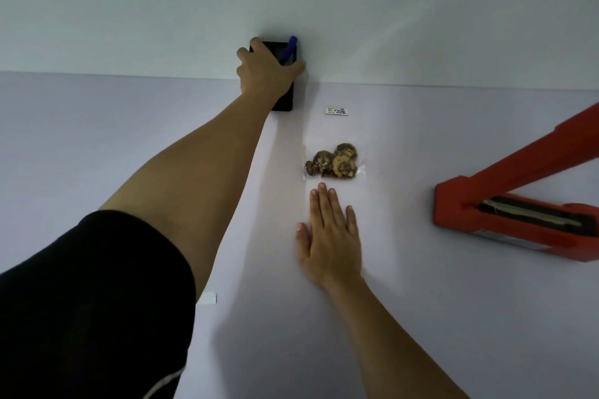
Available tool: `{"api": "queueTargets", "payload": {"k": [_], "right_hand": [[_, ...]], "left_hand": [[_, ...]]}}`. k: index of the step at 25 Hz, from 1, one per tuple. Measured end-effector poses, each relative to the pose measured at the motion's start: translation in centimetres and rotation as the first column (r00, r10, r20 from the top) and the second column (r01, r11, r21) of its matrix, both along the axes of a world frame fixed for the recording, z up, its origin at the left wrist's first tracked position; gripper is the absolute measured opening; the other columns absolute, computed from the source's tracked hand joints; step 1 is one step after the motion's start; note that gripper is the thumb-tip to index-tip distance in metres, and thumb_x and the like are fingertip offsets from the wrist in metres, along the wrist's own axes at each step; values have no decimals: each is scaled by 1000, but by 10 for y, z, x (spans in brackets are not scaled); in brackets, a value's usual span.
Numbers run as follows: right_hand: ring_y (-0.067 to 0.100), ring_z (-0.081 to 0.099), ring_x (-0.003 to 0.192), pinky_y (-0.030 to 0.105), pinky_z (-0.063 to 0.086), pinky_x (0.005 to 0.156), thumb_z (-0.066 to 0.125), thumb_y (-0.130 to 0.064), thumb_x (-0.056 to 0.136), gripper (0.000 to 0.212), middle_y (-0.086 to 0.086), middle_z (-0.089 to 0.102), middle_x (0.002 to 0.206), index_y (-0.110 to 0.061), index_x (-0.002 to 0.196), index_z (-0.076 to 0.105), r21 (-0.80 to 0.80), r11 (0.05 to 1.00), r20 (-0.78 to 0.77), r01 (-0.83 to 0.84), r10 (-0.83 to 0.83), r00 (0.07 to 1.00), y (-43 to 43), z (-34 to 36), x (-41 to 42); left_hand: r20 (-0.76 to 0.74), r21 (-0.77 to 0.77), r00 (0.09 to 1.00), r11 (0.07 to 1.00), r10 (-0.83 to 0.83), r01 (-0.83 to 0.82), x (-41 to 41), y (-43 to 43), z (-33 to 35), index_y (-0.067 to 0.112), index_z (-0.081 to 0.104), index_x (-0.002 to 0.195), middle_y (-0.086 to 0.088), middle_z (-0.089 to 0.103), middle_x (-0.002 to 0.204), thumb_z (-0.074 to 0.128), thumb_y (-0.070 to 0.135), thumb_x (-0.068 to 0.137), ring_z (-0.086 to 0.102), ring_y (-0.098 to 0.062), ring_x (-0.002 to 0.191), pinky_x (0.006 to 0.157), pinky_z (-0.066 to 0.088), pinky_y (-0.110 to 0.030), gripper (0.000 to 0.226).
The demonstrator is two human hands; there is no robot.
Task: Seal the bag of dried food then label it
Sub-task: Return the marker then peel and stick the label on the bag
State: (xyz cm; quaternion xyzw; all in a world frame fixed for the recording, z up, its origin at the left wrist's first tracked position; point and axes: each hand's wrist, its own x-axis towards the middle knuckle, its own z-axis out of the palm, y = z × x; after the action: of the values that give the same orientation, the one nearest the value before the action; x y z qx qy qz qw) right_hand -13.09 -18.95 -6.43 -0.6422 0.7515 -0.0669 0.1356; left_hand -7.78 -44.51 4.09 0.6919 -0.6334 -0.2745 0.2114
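Your left hand (267,70) grips a blue pen (289,49) at the black holder (285,97), upper centre. Your right hand (332,236) lies flat, fingers spread, on the clear bag (334,162) mid-frame; the label (336,111) sits just above on the table (421,317).

white table (129,146) | bag of dried food (334,168) | label (336,111) | red sealer (518,217) | black holder (287,100)
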Motion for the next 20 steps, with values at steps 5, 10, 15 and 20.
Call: {"api": "queueTargets", "payload": {"k": [5, 10, 15, 20], "right_hand": [[13, -14, 141, 37, -9, 113, 6, -44, 90, 63, 0, -4, 158, -17, 147, -3, 8, 1000, 1, -5, 5, 1000, 1, 2, 1], [15, -6, 144, 39, -5, 114, 8, -44, 90, 64, 2, -2, 158, -15, 147, -1, 20, 1000, -23, -15, 15, 1000, 0, 2, 2], [18, 2, 145, 40, 1, 114, 9, -43, 89, 66, 5, 5, 158, -11, 148, 8, -9, 1000, -71, -19, 19, 997, 2, -4, 2], [21, 6, 145, 44, 6, 115, 11, -42, 89, 67, 7, 8, 158, -9, 147, 10, -16, 1000, -77, -25, 24, 997, 1, -3, 1]], "left_hand": [[-38, 2, 998, 998, 56, -56, 1, 4, 3, 10, 10, 146, -14, 21, 147, 58, 66, 74, 28, -39, 131, 97, 35, -48, 104], [-78, -117, 987, 984, -141, 131, 62, 89, -14, 9, 34, 140, -17, 40, 139, 54, 41, 90, 44, -30, 124, 98, 35, -33, 63], [53, 20, 997, 998, -61, 60, 162, 210, -58, 11, 63, 117, -12, 56, 122, 59, 18, 89, 59, -28, 105, 93, 45, -32, 30], [147, 151, 987, 984, 67, -89, 197, 303, -64, 19, 67, 112, -10, 52, 120, 75, 29, 76, 51, -27, 108, 93, 41, -32, 38]]}}
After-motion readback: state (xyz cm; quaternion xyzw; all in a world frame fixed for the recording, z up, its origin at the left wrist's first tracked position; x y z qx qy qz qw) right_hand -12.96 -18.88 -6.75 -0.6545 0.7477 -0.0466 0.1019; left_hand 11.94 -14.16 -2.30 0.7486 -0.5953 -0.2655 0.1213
